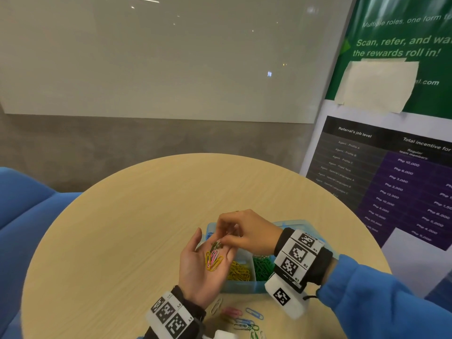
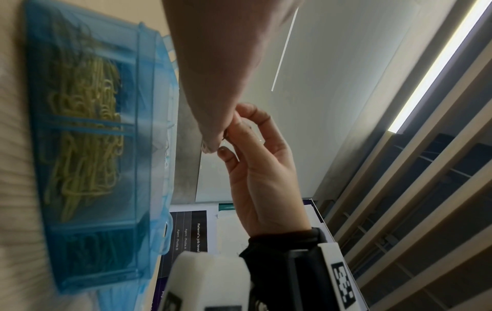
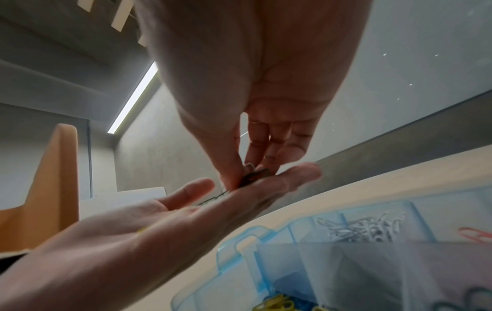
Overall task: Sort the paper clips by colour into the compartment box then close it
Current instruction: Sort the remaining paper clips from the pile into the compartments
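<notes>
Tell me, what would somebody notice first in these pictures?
Probably the left hand, held palm up above the round wooden table, with yellow and pink paper clips lying in it. The right hand reaches over it and its fingers pinch a dark clip from the pile. Behind both sits the open blue compartment box, yellow and green clips already sorted inside, and loose clips lie nearer the person.

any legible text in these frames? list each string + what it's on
"Scan, refer, and wa… the rewards roll in!": green poster
"Multiple roles, one form": same poster, top, cut off
"…l.com": beside the taped paper patch
"Referral's job level", "Total incentive for": black table poster
"Php 10,000", "Php 6,000", "Php 3,000": its purple column
"R1", "R2": right wrist marker band
Agent profile rows, left band labels: too small.
</notes>
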### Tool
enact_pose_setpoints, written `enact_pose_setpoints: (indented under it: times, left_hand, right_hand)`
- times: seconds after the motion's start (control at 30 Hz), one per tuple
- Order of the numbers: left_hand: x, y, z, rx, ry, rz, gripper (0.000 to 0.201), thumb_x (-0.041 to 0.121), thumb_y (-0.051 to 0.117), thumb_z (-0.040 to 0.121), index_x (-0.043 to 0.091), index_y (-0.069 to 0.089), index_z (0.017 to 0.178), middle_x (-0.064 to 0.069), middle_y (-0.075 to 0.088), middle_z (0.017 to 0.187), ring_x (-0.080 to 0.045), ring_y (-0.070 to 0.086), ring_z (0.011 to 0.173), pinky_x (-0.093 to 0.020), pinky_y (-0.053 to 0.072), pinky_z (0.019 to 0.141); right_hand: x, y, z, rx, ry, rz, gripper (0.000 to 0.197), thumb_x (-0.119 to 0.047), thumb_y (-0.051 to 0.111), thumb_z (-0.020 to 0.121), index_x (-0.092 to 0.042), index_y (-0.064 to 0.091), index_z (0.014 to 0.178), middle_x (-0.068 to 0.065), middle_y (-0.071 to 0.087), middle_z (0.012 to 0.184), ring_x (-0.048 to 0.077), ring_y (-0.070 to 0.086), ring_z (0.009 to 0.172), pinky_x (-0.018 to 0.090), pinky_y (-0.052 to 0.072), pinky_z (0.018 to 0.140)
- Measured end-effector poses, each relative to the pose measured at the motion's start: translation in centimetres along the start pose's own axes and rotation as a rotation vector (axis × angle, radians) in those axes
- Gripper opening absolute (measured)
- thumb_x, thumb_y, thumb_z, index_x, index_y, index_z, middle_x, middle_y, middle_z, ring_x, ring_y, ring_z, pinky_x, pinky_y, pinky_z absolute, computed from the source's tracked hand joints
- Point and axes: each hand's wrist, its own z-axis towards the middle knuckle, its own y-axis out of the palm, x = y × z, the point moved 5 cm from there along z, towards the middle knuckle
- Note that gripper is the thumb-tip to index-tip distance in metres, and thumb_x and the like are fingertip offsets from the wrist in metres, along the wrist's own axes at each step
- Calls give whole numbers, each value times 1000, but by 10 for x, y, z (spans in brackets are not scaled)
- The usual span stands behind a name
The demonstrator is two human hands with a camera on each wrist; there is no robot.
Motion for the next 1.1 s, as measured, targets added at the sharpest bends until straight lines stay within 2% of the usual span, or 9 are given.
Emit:
enact_pose_setpoints:
  times: [0.17,0.3,0.4,0.57,0.63,0.73,0.8,0.87,1.1]
  left_hand:
    - [0,2,-1,-5,-7,-6,64,39,39,99,-10,41,140,-30,50,138,-34,49,131,-43,28,117]
    - [0,3,-1,-22,-10,-15,66,37,42,95,-10,39,142,-25,39,149,-30,37,142,-42,23,120]
    - [0,3,-1,-18,-13,-6,64,37,40,97,-12,42,138,-28,45,144,-33,41,138,-43,23,120]
    - [4,-1,1,49,3,-7,63,36,41,97,-12,41,137,-32,54,133,-39,45,133,-45,25,119]
    - [6,-5,3,78,19,-17,62,36,40,98,-11,42,137,-31,55,132,-39,44,134,-45,25,118]
    - [9,-10,4,108,56,-34,60,37,40,99,-11,44,136,-29,57,131,-37,45,133,-44,27,118]
    - [10,-10,4,105,68,-39,60,38,41,99,-10,46,134,-28,58,131,-36,46,133,-44,27,118]
    - [8,-9,2,106,61,-35,63,41,42,98,-11,47,134,-27,55,133,-33,47,132,-41,26,119]
    - [2,-7,-1,101,5,25,73,45,45,94,-10,41,141,-26,47,133,-30,43,120,-33,19,118]
  right_hand:
    - [5,-3,1,-7,44,106,13,-4,67,83,-10,70,95,0,71,89,2,61,76,11,46,68]
    - [7,-9,1,60,84,200,7,-11,73,82,-13,73,89,-4,71,82,-2,61,73,10,44,65]
    - [7,-13,1,98,106,262,5,-15,75,82,-14,75,87,-4,72,81,0,63,74,12,47,67]
    - [26,-28,1,319,235,127,7,-12,73,83,-18,77,85,-6,72,76,-4,62,68,8,45,67]
    - [34,-34,0,387,286,29,7,-16,73,83,-21,77,84,-4,73,77,0,63,69,12,46,69]
    - [37,-30,0,297,287,-47,11,-20,69,87,-21,76,95,-4,74,90,6,64,82,20,48,80]
    - [27,-22,0,167,155,-108,19,-27,66,89,-25,73,107,-6,69,107,6,59,98,22,45,89]
    - [17,-11,-1,59,9,-145,23,-34,68,88,-27,72,110,-6,64,110,7,54,104,23,42,92]
    - [13,1,-6,-40,-18,-139,15,-27,72,85,-18,72,97,-3,57,86,11,54,80,22,43,76]
